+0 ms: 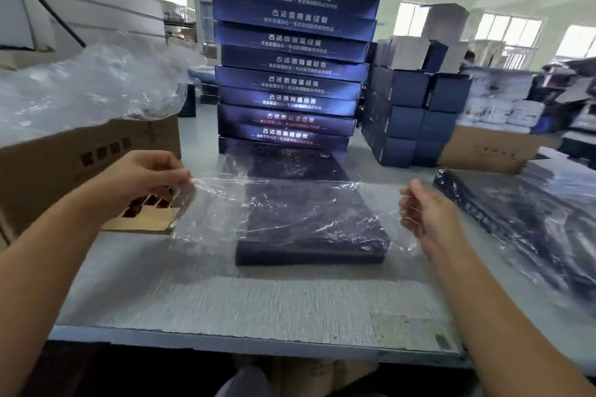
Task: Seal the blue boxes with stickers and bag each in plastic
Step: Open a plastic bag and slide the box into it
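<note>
Blue box lies flat mid-table, mostly inside the clear plastic bag, and its near edge looks uncovered. The left hand pinches the bag's left edge taut, probably to keep the mouth open so the film slides on; the right hand is curled at the bag's right edge, too blurred to tell if it grips film. Sticker sheet sits just under the left hand, likely for reach, with bagged boxes right and the unbagged stack far centre; white Chinese print on the stack and dark characters on the left carton are too blurred to read.
</note>
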